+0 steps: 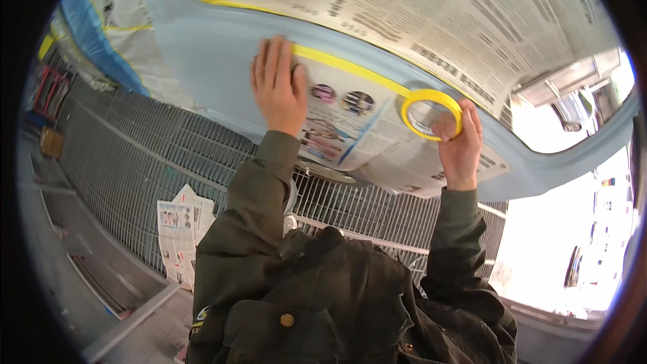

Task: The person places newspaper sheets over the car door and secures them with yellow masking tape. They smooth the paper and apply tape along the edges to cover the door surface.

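Observation:
My left hand (pixel 281 87) lies flat with its fingers stretched out, over the left end of a yellow tape strip (pixel 350 69) and the edge of a newspaper sheet (pixel 397 141). The strip runs along the sheet's upper edge on a pale blue vehicle panel (pixel 222 40). In my right hand (pixel 463 145) is a roll of yellow masking tape (pixel 432 114), gripped at its right side. The strip reaches the roll, so tape still joins the two. Colour pictures and print cover the sheet, which hangs down the panel.
Above, more newspaper (pixel 404 7) covers a large area bordered by yellow tape. Blue and white sheeting (pixel 104 34) hangs at the far left. Below is a metal floor grating (pixel 121 141), with loose newspaper (pixel 180 229) lying on it. A cardboard box (pixel 51 141) stands farther left.

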A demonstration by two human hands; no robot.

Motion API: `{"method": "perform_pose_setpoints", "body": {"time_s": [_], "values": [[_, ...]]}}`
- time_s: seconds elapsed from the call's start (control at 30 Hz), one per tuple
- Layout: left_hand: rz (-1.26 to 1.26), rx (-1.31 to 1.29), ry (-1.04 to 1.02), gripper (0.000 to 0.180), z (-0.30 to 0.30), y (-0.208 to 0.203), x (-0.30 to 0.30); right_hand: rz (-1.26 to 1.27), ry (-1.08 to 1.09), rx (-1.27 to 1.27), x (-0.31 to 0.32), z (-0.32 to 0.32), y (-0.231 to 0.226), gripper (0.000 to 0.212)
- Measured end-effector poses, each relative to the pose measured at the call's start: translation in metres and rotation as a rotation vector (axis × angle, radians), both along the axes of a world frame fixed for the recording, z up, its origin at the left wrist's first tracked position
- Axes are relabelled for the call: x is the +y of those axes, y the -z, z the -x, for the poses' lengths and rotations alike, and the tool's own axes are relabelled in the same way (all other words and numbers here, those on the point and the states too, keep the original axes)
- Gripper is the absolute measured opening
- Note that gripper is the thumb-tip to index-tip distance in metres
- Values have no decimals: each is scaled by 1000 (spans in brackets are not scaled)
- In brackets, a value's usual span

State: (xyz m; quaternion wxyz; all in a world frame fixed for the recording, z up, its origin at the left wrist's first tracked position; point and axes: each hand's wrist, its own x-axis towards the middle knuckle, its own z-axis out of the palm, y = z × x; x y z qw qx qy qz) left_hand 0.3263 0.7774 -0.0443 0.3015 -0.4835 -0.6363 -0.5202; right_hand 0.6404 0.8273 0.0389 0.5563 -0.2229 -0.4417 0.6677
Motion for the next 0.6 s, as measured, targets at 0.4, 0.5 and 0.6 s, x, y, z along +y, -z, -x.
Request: {"method": "perform_pose_setpoints", "body": {"time_s": [0.4, 0.5, 0.6], "values": [[118, 86, -37, 52, -12, 16, 5, -92, 93, -108, 20, -135, 2, 7], [142, 146, 13, 53, -26, 17, 3, -76, 156, -147, 19, -132, 2, 5], [189, 184, 125, 54, -43, 17, 1, -67, 139, -149, 19, -132, -1, 3]]}}
